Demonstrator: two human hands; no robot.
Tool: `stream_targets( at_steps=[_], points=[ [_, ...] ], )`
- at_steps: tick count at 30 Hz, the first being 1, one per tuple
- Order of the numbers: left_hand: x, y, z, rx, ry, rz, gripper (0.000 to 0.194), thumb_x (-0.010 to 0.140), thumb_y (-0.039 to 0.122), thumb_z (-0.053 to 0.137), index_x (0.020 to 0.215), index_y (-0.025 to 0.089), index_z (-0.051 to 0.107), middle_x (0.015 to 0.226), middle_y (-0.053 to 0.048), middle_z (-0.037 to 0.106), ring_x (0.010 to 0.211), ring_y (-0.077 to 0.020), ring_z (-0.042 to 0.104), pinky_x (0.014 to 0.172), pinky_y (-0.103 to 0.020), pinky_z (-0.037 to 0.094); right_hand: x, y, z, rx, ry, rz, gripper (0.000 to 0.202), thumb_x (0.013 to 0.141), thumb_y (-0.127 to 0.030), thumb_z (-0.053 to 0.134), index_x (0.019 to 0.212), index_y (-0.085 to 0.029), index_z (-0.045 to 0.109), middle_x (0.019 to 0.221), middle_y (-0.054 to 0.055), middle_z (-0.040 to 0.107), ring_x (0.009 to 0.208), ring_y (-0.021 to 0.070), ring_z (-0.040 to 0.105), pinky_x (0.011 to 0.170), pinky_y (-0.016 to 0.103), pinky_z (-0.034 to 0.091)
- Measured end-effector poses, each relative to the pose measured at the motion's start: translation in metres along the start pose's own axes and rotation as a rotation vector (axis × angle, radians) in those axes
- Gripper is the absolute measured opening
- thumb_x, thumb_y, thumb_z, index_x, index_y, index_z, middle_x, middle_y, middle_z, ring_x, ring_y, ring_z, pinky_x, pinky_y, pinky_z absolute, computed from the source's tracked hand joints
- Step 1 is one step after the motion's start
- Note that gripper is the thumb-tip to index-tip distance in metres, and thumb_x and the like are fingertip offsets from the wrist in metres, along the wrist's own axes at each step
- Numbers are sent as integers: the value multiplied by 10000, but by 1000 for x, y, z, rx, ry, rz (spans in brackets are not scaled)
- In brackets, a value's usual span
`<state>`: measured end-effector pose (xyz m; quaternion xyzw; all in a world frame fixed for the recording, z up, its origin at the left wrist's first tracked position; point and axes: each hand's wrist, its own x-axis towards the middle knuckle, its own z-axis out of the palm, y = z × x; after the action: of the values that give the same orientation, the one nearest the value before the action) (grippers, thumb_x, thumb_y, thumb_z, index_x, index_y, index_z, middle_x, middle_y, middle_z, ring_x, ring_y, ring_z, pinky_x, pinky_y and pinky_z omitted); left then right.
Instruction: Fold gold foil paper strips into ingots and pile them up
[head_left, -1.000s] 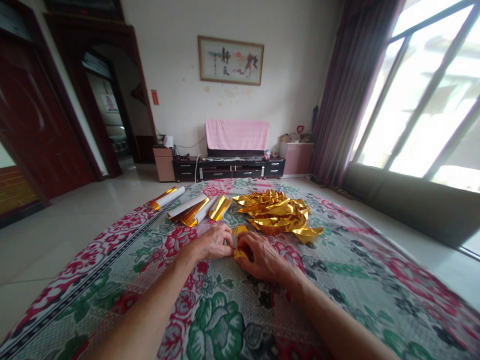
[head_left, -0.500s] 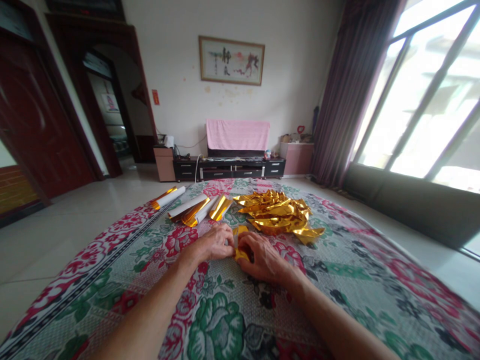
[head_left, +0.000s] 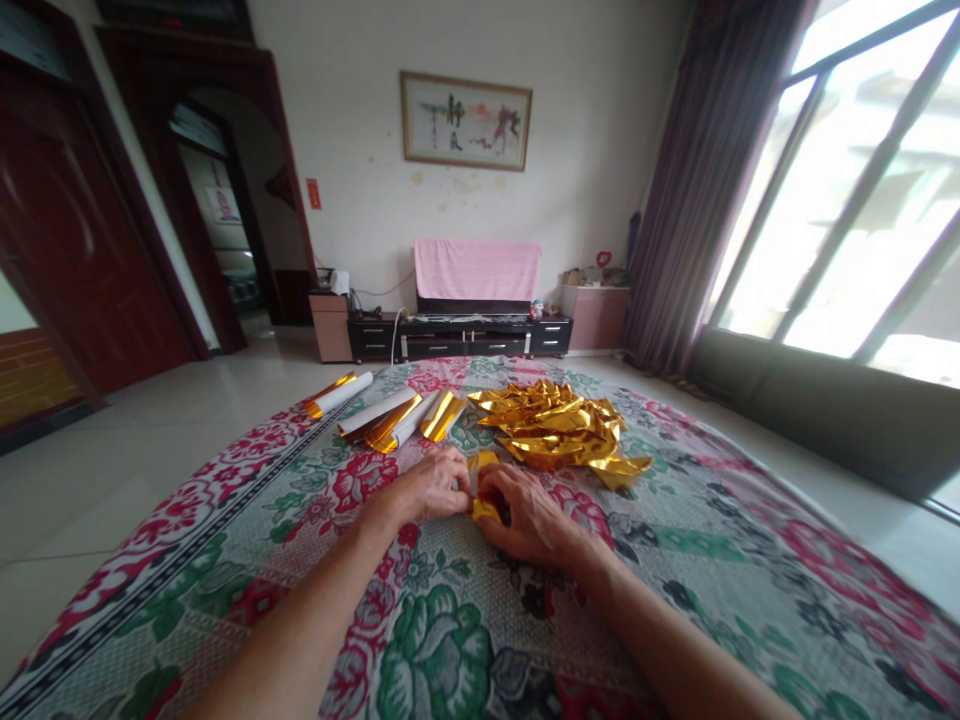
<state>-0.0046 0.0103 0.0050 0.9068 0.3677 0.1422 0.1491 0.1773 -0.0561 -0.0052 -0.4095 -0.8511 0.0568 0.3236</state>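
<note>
A small piece of gold foil paper (head_left: pixel 486 508), its pale back partly showing, lies between my two hands above the flowered tablecloth (head_left: pixel 435 650). My left hand (head_left: pixel 436 482) is closed, its fingertips pinching the paper's left side. On the other side my right hand (head_left: pixel 525 510) curls round the paper with thumb and fingers. My fingers hide much of its folds. Just beyond my right hand rests a heap of folded gold foil pieces (head_left: pixel 559 430). Farther left lie rolled sheets of gold foil paper (head_left: pixel 390 420), white on the back.
Another foil roll (head_left: pixel 337 394) lies near the table's far left edge. Past the table stand a low black TV cabinet (head_left: pixel 465 335) and a screen draped with a pink cloth (head_left: pixel 477 270). A purple curtain (head_left: pixel 690 190) hangs by the window on the right.
Almost nothing differs. Both hands keep their hold on the gold foil paper, and the whole view has shifted very slightly.
</note>
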Motion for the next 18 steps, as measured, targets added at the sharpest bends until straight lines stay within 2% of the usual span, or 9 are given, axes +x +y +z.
stream_targets(
  at_steps=[11,18],
  points=[
    [-1,-1,0,5,-11,-7,125,660,245,607,779,208,603,918,-3,512,944,-150,479,885,-273,386,0,-1,-1,5,-1,-5,160,704,-188,552,856,-186,502,904,38,554,823,153,505,754,288,403],
    [-1,0,2,9,-35,-6,82,679,245,597,748,222,635,1003,-15,510,973,-155,459,894,-265,370,-1,1,-2,8,-21,-32,166,730,-210,564,888,-192,517,910,39,550,849,162,508,777,310,408]
  ],
)
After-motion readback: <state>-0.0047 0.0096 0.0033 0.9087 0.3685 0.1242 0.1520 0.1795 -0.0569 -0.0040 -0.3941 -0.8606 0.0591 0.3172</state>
